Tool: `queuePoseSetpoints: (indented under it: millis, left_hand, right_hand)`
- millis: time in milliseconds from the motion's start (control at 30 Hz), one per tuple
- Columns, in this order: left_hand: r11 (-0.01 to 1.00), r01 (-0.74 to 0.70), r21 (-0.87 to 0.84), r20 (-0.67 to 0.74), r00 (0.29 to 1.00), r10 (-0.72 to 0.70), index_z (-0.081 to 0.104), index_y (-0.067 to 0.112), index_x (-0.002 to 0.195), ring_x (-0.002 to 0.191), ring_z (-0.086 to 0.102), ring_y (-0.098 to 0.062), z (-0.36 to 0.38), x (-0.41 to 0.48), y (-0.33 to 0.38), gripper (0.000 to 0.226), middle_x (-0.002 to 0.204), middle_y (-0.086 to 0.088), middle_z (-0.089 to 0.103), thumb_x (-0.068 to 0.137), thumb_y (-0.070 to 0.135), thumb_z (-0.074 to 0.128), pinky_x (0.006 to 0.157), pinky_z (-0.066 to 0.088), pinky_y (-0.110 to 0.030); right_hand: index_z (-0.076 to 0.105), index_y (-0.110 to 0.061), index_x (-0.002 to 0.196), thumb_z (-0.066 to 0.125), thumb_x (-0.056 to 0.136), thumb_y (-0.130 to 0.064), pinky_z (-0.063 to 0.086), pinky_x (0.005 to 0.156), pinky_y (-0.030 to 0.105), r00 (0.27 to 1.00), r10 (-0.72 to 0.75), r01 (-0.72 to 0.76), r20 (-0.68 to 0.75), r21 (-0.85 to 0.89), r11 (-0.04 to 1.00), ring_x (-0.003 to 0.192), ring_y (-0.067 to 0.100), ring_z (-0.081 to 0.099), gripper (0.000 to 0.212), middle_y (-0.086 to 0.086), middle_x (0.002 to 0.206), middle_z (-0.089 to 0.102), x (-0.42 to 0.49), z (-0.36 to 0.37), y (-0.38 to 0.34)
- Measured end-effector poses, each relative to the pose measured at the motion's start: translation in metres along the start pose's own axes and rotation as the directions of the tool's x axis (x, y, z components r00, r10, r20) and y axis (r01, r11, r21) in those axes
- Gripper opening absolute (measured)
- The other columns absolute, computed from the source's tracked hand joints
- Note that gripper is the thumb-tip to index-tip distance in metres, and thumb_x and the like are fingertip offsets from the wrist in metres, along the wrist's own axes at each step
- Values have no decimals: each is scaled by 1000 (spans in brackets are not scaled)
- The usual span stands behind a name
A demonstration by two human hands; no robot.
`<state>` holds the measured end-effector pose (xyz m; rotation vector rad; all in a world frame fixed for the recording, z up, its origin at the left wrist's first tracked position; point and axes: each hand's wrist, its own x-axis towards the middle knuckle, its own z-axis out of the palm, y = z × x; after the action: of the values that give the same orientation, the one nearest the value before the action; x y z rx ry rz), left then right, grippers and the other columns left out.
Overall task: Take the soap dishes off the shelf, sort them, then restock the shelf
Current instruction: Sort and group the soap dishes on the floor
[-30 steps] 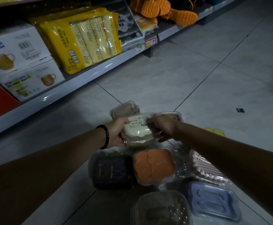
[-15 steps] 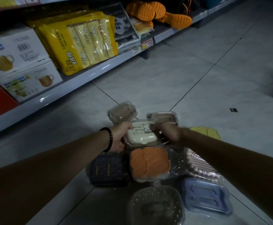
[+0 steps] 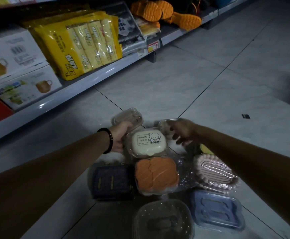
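Several wrapped soap dishes lie in a cluster on the floor. A cream dish with a cartoon label (image 3: 149,143) sits above an orange dish (image 3: 156,175), with a dark navy dish (image 3: 112,181) to the left. My left hand (image 3: 121,137), with a black bracelet at the wrist, grips the cream dish's left edge. My right hand (image 3: 181,132) hovers blurred just right of it, fingers loosely spread, holding nothing. A pink ribbed dish (image 3: 215,172), a blue dish (image 3: 216,208) and a clear dark dish (image 3: 163,221) lie nearer me. Two brownish clear dishes (image 3: 127,116) lie behind my hands.
A low grey shelf (image 3: 82,83) runs along the left with yellow packets (image 3: 82,47), white mug boxes (image 3: 13,57) and orange slippers (image 3: 159,11). A yellow item (image 3: 207,149) peeks from under my right forearm. Grey floor tiles (image 3: 227,75) stretch to the right.
Both hands lowered the cream dish onto the floor above the orange one. My right hand has let go and drawn to the right; my left hand still grips it.
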<state>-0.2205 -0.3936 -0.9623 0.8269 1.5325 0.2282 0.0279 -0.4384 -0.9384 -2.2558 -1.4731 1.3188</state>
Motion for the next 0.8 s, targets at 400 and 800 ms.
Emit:
queuePoseSetpoints:
  millis: [400,800]
  left_hand:
    - [758,-201,620,-248,867,432,35,22,158,134,51,-37,-29,84,7,113,153,-15,33,65,44,95,109,46,-40]
    - [661,-370,653,-131,804,580,58,19,129,104,65,-22,-28,127,10,82,121,-1,67,60,22,100,78,56,-25]
  right_hand:
    - [39,-18,156,98,67,-35,47,110,42,973,-217,127,-82,-594,794,134,32,52,108,12,148,52,84,-25,34]
    - [50,-27,127,99,53,-38,59,88,43,953,-291,187,-79,-603,775,104,21,61,89,-2,117,59,121,-12,55]
